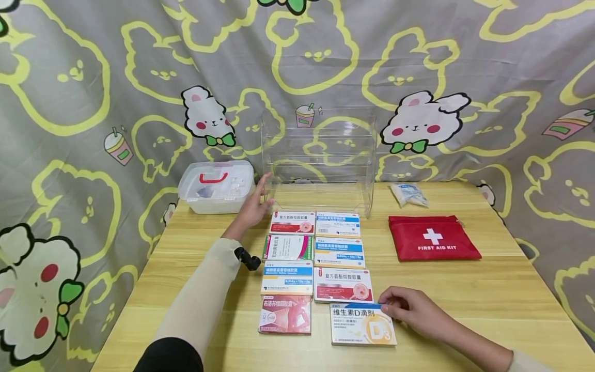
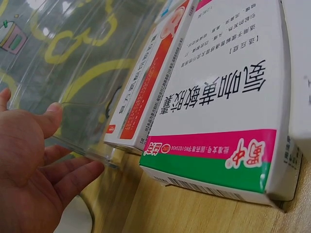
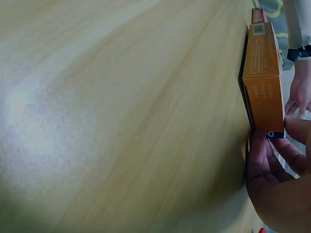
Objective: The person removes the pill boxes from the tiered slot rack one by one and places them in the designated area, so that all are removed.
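My left hand (image 1: 253, 209) is at the lower left side of a clear plastic tiered rack (image 1: 371, 186), fingers extended along it. In the left wrist view its fingertips are right at the rack's bottom edge (image 2: 90, 154). With thumb and fingers, my right hand (image 1: 413, 310) pinches the upper right corner of a white and orange vitamin D drops box (image 1: 353, 333). That box lies at the near end of the right column of medicine boxes. The left column ends in a pink ibuprofen capsule box (image 1: 285, 316). A green and magenta banded capsule box (image 2: 218, 97) lies close by my left hand.
Behind the left hand stands a lidded clear case (image 1: 216, 186) with a red handle. Toward the right lie a red first aid kit pouch (image 1: 432, 243) and a small plastic packet (image 1: 409, 195). A patterned curtain (image 1: 325, 62) hangs behind the wooden table (image 1: 186, 268).
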Tool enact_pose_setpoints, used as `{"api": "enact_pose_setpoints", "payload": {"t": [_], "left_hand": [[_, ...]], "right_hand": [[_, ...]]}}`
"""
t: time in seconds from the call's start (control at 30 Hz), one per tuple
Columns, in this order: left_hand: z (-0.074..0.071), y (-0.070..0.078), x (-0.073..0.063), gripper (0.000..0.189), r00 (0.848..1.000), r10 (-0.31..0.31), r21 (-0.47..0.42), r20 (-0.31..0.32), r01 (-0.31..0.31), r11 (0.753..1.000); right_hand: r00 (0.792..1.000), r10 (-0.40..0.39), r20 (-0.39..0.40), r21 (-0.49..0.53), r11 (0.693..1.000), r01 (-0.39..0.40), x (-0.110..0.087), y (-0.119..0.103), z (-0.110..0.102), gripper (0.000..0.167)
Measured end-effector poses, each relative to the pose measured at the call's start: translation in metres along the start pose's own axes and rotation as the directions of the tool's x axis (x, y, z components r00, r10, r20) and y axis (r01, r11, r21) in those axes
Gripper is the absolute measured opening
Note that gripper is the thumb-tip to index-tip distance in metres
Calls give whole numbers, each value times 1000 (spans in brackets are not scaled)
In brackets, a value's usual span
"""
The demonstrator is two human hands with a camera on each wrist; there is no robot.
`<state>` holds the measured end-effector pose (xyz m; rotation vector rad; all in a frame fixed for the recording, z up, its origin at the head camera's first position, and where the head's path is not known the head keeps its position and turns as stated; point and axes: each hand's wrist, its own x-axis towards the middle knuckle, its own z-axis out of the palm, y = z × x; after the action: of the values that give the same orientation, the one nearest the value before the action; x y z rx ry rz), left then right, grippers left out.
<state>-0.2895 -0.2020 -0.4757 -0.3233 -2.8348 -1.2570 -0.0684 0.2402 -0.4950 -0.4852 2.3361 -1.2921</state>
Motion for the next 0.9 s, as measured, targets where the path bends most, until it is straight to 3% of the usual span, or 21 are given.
{"api": "enact_pose_setpoints", "payload": {"t": [0.13, 0.27, 0.43, 0.7, 0.9], "left_hand": [[0, 0, 0, 81, 1000, -2, 5, 2, 2, 1000], [0, 1, -1, 83, 1000, -6, -10, 0, 6, 1000], [0, 1, -1, 84, 1000, -10, -11, 1, 10, 1000], [0, -1, 0, 82, 1000, -14, -16, -3, 14, 1000], [0, 0, 0, 82, 1000, -18, -13, -3, 18, 1000]], "right_hand": [[999, -16, -36, -21, 1000, 15, -1, 1, -1, 20], [992, -110, -69, -97, 990, 103, -5, -1, -1, 25], [975, -223, -23, -213, 953, 213, -9, -5, 0, 32], [973, -232, -4, -285, 933, 221, -10, -6, 3, 32], [979, -204, 15, -264, 943, 201, -9, -7, 2, 30]]}}
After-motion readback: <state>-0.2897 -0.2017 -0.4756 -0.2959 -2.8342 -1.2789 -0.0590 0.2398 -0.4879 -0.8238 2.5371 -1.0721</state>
